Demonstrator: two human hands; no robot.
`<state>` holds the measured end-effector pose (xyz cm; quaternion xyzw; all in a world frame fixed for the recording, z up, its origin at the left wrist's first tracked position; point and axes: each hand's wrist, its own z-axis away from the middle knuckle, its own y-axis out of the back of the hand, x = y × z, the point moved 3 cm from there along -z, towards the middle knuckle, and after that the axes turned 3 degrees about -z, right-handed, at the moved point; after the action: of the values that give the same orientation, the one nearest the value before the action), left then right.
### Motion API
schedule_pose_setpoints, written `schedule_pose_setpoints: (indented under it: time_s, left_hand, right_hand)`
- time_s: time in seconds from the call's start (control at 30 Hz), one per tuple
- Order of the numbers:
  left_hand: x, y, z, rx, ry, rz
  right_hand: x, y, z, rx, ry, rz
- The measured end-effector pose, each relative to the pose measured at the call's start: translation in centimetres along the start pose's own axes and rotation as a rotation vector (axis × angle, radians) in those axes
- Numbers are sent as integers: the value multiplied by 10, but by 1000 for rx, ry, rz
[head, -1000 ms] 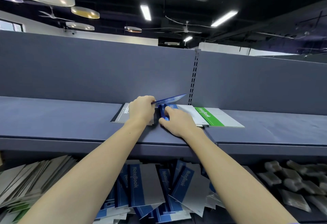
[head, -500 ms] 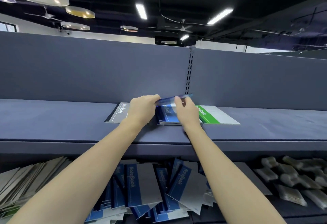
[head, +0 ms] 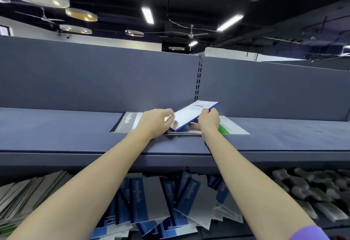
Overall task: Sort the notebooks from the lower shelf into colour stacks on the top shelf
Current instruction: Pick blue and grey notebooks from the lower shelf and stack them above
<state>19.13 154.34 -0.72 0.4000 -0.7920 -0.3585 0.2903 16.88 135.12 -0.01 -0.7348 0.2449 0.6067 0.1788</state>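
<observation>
Two hands are up on the top shelf (head: 56, 131), both on the same blue notebook (head: 193, 113). The left hand (head: 154, 123) has its fingers curled around the near left corner, and the right hand (head: 209, 120) pinches the right edge, thumb underneath by the look of it. The notebook is tilted, far edge raised, back cover facing up: white with a blue rim and some small print I can't read. Its low end sits over the blue stack (head: 184, 132), which is mostly hidden behind the hands, so I can't tell if it's actually touching.

Left of that stack lies a grey notebook (head: 126, 122) flat on the shelf, "NoteBook" printed down its spine band. On the right is a green notebook (head: 230, 129), also flat, partly covered by the right wrist. All three spots sit side by side near the middle of the shelf, just in front of the slotted upright (head: 198, 80) in the back panel.

Down on the lower shelf there's a messy pile (head: 170, 198) of blue-and-grey notebooks leaning every which way between the forearms, a fan of grey ones (head: 28, 192) off to the left, and some dark wrapped packets (head: 312, 188) at right, too blurry to identify. A bit of purple sleeve (head: 306, 233) shows at the bottom right corner.
</observation>
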Motion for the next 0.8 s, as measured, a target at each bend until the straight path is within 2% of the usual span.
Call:
schedule_pose_setpoints:
  time_s: [0.07,0.13,0.27,0.33,0.4,0.5,0.57,0.7,0.8]
  left_hand:
    - [-4,-2,0,-10,39,-26]
    - [-7,-7,-1,-69,43,-2]
    - [-7,-18,-3,-215,5,80]
    - [-8,-17,-4,-209,3,116]
    - [-9,-15,-4,-198,18,133]
    - [-16,-12,-4,-148,87,130]
    - [-19,-11,-4,-110,135,93]
    - [-23,-8,-3,-76,186,51]
    - [-19,-6,-5,-57,190,71]
  right_hand:
    - [-9,10,-7,-3,-44,-118]
    - [-30,23,-15,80,31,-47]
    - [-93,42,-20,282,502,479]
    - [-118,31,-12,246,729,705]
    - [-124,7,-5,87,803,896]
    - [-86,-26,9,-290,678,1166]
    - [-48,-34,14,-485,543,1224]
    - [-22,-26,-2,-623,359,1034]
    - [-17,-13,-14,-681,303,1104]
